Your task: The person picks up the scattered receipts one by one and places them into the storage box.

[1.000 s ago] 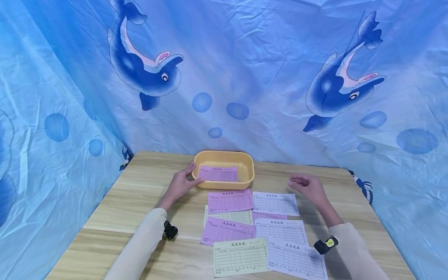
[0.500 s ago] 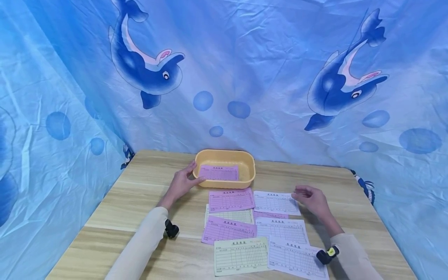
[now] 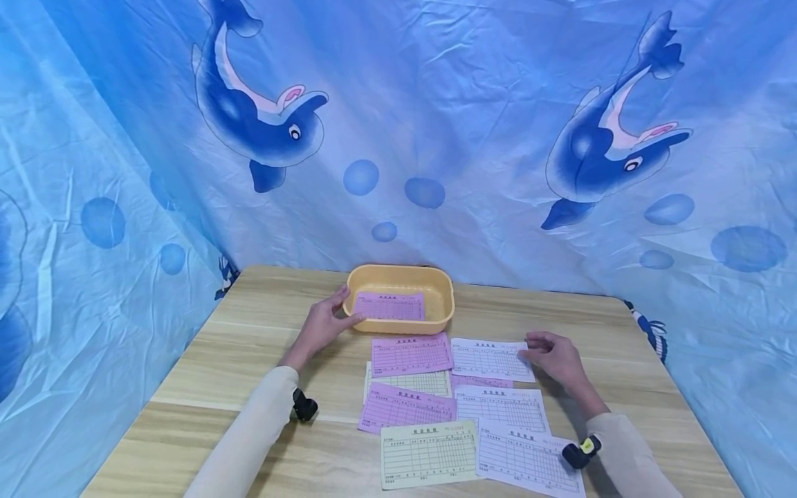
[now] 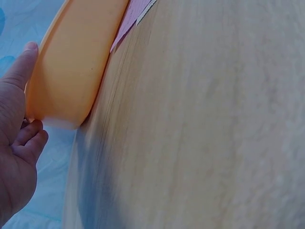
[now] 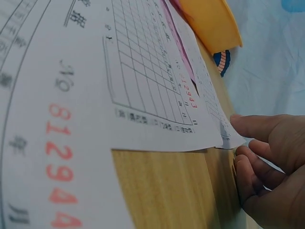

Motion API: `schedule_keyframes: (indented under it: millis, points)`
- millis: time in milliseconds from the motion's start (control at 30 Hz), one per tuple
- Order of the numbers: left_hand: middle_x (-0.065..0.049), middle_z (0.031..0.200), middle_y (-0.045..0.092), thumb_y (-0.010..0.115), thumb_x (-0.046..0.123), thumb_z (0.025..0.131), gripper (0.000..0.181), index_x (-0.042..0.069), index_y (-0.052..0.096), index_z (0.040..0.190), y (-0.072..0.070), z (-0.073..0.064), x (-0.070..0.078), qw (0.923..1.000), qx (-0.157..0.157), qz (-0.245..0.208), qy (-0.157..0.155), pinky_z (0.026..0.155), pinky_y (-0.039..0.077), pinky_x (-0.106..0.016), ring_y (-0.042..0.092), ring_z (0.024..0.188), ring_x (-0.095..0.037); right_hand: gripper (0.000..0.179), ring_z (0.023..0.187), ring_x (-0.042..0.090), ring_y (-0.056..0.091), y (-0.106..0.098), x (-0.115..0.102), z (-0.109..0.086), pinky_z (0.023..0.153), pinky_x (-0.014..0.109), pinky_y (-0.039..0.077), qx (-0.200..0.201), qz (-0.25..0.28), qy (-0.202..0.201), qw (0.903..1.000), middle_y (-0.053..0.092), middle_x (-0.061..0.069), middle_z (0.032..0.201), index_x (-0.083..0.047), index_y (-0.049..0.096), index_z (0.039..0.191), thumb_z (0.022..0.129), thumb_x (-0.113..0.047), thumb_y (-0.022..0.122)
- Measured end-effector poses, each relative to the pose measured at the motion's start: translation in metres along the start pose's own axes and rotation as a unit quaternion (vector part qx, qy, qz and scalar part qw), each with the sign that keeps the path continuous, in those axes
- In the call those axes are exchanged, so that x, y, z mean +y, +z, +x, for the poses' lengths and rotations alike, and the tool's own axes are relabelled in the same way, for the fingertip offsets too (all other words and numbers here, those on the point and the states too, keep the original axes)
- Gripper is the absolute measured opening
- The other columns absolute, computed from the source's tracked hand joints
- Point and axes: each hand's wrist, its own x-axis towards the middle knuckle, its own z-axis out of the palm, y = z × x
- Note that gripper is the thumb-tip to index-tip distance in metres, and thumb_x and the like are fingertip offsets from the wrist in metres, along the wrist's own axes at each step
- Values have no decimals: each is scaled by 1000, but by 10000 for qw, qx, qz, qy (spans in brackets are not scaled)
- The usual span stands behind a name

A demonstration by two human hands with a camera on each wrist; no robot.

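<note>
Nearby, a pale green slip (image 3: 429,456) and a near white slip (image 3: 528,458) lie edge to edge on the table (image 3: 180,387), with a loose pink slip (image 3: 405,409), a middle white slip (image 3: 501,408) and others behind. Your right hand (image 3: 557,358) curls at the far white slip (image 3: 488,358); whether it pinches, I cannot tell. Beyond, your left hand (image 3: 320,328) grips the left end of the yellow tray (image 3: 398,327), where one inner pink slip (image 3: 389,306) shows; most seems left to do
</note>
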Motion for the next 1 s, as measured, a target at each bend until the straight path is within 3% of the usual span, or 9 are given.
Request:
schedule_keyframes:
  millis: [467, 767, 1000]
  points:
    - [-14, 165, 30, 82, 30, 89, 83, -3, 40, 152, 1, 0, -1, 10000, 16, -44, 16, 116, 41, -40, 38, 148, -31, 42, 84, 18, 66, 2, -4, 0, 65, 23, 52, -113, -129, 92, 9998, 73, 5, 92, 1, 69, 123, 86, -14, 82]
    - [-14, 165, 29, 82, 29, 89, 83, -2, 39, 153, 1, -1, -2, 10000, 15, -56, 35, 116, 41, -39, 37, 148, -31, 30, 91, 20, 67, -2, -6, -1, 72, 27, 53, -129, -237, -261, 9993, 75, 10, 100, 1, 74, 112, 91, -21, 78]
    - [-13, 165, 30, 82, 31, 89, 82, 0, 41, 153, 0, -1, -2, 10000, 26, -45, 4, 117, 40, -37, 36, 149, -28, 30, 96, 25, 67, -7, -12, -4, 72, 25, 55, -123, -1, -100, 9999, 74, 15, 106, 2, 72, 114, 94, -20, 75]
